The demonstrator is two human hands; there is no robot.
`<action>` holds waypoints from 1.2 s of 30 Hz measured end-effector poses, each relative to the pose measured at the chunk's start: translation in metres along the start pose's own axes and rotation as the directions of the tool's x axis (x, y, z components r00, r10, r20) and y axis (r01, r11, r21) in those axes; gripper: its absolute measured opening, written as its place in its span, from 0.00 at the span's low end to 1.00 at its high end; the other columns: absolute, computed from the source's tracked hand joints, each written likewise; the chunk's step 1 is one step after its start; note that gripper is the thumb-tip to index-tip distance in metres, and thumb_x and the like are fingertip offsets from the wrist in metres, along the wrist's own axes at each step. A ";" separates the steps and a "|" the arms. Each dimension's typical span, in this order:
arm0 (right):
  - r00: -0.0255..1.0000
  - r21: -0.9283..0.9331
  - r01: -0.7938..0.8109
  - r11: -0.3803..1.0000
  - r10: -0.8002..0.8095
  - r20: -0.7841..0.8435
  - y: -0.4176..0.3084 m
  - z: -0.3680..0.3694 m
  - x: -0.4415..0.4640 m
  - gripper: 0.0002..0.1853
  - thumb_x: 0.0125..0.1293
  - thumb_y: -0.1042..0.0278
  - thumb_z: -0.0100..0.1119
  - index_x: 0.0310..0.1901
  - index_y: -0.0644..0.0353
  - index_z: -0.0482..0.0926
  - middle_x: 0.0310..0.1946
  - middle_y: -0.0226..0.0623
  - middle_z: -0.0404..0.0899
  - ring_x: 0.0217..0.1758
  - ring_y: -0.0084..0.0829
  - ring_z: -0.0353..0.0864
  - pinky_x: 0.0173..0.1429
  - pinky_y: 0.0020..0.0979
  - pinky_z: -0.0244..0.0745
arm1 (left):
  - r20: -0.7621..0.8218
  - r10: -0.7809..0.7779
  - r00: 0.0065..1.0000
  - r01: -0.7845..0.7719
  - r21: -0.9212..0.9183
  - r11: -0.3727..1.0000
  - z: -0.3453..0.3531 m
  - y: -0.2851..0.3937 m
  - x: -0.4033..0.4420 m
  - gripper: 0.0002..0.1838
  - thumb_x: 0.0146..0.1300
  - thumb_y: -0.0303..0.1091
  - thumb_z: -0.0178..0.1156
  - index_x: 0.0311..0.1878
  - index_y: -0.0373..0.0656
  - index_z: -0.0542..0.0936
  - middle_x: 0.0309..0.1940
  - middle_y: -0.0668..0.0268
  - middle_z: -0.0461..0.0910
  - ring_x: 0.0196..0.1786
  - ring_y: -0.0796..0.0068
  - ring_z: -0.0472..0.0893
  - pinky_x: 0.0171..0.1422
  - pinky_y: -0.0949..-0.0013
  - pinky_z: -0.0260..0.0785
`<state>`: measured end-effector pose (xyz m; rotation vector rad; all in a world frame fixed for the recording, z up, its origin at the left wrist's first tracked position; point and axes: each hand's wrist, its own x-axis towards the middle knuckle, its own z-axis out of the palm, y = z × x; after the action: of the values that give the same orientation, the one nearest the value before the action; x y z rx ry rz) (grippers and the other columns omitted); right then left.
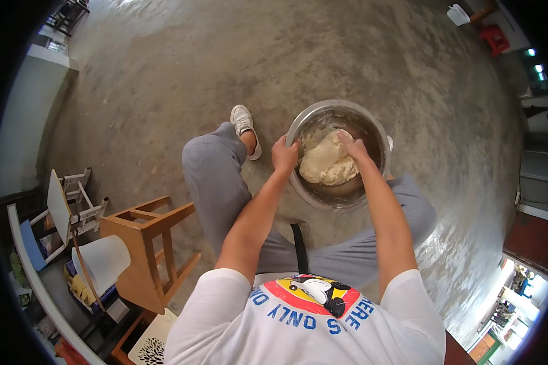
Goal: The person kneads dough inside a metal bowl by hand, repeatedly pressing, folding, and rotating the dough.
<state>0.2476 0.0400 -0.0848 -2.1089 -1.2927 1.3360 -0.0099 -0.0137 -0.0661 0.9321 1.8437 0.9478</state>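
A round metal bowl [376, 115] rests between the knees, with a large pale lump of dough [327, 161] inside it. My left hand [284, 154] is closed on the bowl's left rim, thumb toward the inside. Inside the bowl, my right hand [353, 146] presses on the upper right part of the dough, its fingertips partly sunk in or hidden by it. Floury smears show on the bowl's inner wall.
A wooden stool [141, 228] lies near my left side, beside a white bin [103, 260] and a folding chair [59, 207]. A red stool [494, 39] stands at the far upper right. Concrete floor [182, 67] stretches ahead.
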 end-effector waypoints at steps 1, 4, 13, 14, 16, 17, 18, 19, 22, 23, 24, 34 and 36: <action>0.998 -0.094 0.010 0.995 -0.005 0.057 -0.029 -0.003 -0.012 0.48 0.53 0.28 0.66 0.66 0.62 0.76 0.62 0.58 0.77 0.66 0.49 0.78 0.69 0.40 0.70 | -0.044 0.021 0.999 -0.021 0.013 1.000 0.002 0.003 -0.005 0.16 0.61 0.40 0.69 0.45 0.37 0.83 0.32 0.59 0.85 0.35 0.65 0.83 0.45 0.62 0.73; 0.988 -0.318 0.014 0.948 0.036 0.153 -0.075 -0.002 -0.020 0.45 0.53 0.36 0.70 0.64 0.65 0.77 0.60 0.53 0.80 0.63 0.44 0.81 0.66 0.38 0.72 | -0.106 0.018 0.994 -0.016 0.028 0.999 0.000 0.016 -0.019 0.15 0.63 0.39 0.67 0.46 0.37 0.84 0.31 0.58 0.85 0.35 0.65 0.83 0.44 0.63 0.73; 0.993 -0.403 0.059 0.913 -0.094 -0.066 -0.086 -0.007 -0.052 0.42 0.43 0.39 0.76 0.59 0.54 0.77 0.57 0.45 0.81 0.61 0.45 0.80 0.62 0.43 0.75 | -0.054 -0.109 0.993 0.107 -0.034 0.994 -0.003 0.030 -0.025 0.18 0.64 0.39 0.66 0.54 0.42 0.84 0.43 0.53 0.86 0.48 0.51 0.85 0.53 0.57 0.73; 0.984 -0.386 0.114 0.915 -0.157 -0.081 -0.091 -0.010 -0.065 0.40 0.43 0.41 0.77 0.57 0.54 0.77 0.56 0.44 0.81 0.60 0.45 0.80 0.61 0.43 0.75 | -0.060 -0.103 0.993 0.100 -0.060 0.993 -0.002 0.025 -0.023 0.18 0.64 0.39 0.66 0.53 0.42 0.84 0.42 0.53 0.86 0.47 0.51 0.85 0.53 0.57 0.73; 0.914 -0.424 0.209 0.881 -0.330 -0.236 -0.090 -0.007 -0.083 0.38 0.42 0.44 0.78 0.53 0.54 0.76 0.52 0.41 0.79 0.58 0.45 0.78 0.59 0.44 0.75 | -0.074 -0.109 0.991 0.103 -0.080 0.991 -0.002 0.027 -0.023 0.17 0.64 0.39 0.66 0.52 0.39 0.83 0.40 0.52 0.86 0.45 0.50 0.84 0.52 0.57 0.73; 0.858 -0.448 0.248 0.859 -0.409 -0.310 -0.086 -0.006 -0.091 0.37 0.41 0.46 0.79 0.52 0.54 0.76 0.50 0.40 0.79 0.57 0.45 0.77 0.58 0.44 0.75 | -0.077 -0.112 0.991 0.105 -0.089 0.990 0.000 0.027 -0.024 0.17 0.64 0.38 0.66 0.51 0.38 0.83 0.40 0.51 0.86 0.45 0.50 0.84 0.52 0.57 0.73; 0.825 -0.443 0.295 0.846 -0.460 -0.328 -0.082 -0.006 -0.098 0.40 0.41 0.46 0.79 0.57 0.54 0.76 0.48 0.39 0.76 0.58 0.45 0.74 0.60 0.44 0.73 | -0.091 -0.112 0.989 0.102 -0.104 0.989 0.002 0.026 -0.026 0.16 0.64 0.38 0.66 0.51 0.38 0.83 0.39 0.50 0.86 0.45 0.50 0.84 0.52 0.56 0.73; 0.805 -0.487 0.281 0.827 -0.479 -0.350 -0.078 -0.002 -0.108 0.41 0.42 0.45 0.78 0.58 0.54 0.76 0.47 0.40 0.76 0.58 0.46 0.74 0.61 0.44 0.72 | -0.110 -0.111 0.988 0.097 -0.121 0.988 0.004 0.023 -0.025 0.16 0.64 0.38 0.66 0.50 0.37 0.83 0.39 0.50 0.86 0.45 0.49 0.84 0.51 0.56 0.73; 0.821 -0.558 0.281 0.781 -0.496 -0.281 -0.074 0.000 -0.121 0.43 0.47 0.41 0.75 0.63 0.54 0.74 0.47 0.43 0.76 0.59 0.47 0.73 0.63 0.44 0.70 | -0.205 -0.012 0.979 -0.004 -0.077 0.997 0.009 0.012 -0.017 0.15 0.64 0.38 0.67 0.46 0.35 0.83 0.32 0.53 0.85 0.37 0.59 0.83 0.45 0.59 0.72; 0.872 -0.544 0.307 0.781 -0.459 -0.167 -0.071 -0.010 -0.118 0.43 0.49 0.40 0.73 0.64 0.55 0.74 0.48 0.44 0.76 0.59 0.48 0.73 0.64 0.44 0.69 | -0.238 0.035 0.971 -0.046 -0.042 0.998 0.011 0.006 -0.016 0.15 0.64 0.38 0.67 0.44 0.34 0.84 0.29 0.55 0.84 0.33 0.64 0.83 0.42 0.61 0.72; 0.907 -0.526 0.332 0.783 -0.418 -0.050 -0.069 -0.017 -0.114 0.43 0.52 0.39 0.72 0.65 0.56 0.73 0.48 0.46 0.76 0.59 0.49 0.73 0.64 0.44 0.69 | -0.242 0.025 0.970 -0.038 -0.049 0.998 0.010 0.010 -0.018 0.15 0.64 0.38 0.67 0.44 0.34 0.84 0.29 0.55 0.84 0.33 0.63 0.83 0.43 0.60 0.72; 0.933 -0.305 0.361 0.882 -0.345 0.106 -0.106 -0.006 -0.121 0.31 0.60 0.40 0.63 0.55 0.59 0.79 0.57 0.48 0.76 0.66 0.46 0.72 0.69 0.47 0.64 | -0.175 -0.113 0.978 0.090 -0.135 0.987 0.004 0.026 -0.045 0.16 0.65 0.36 0.65 0.50 0.35 0.80 0.42 0.48 0.85 0.47 0.49 0.84 0.51 0.57 0.73; 0.912 -0.559 0.399 0.727 -0.376 0.163 -0.106 0.002 -0.144 0.32 0.60 0.42 0.63 0.58 0.58 0.77 0.61 0.48 0.75 0.68 0.45 0.71 0.71 0.51 0.61 | -0.183 -0.108 0.977 0.082 -0.145 0.986 0.006 0.024 -0.046 0.16 0.66 0.36 0.65 0.51 0.35 0.78 0.42 0.49 0.84 0.47 0.48 0.83 0.51 0.56 0.73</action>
<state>0.1692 -0.0228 0.0636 -1.9715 -2.2454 0.8616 0.0179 -0.0417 -0.0318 0.6836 1.9359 1.1205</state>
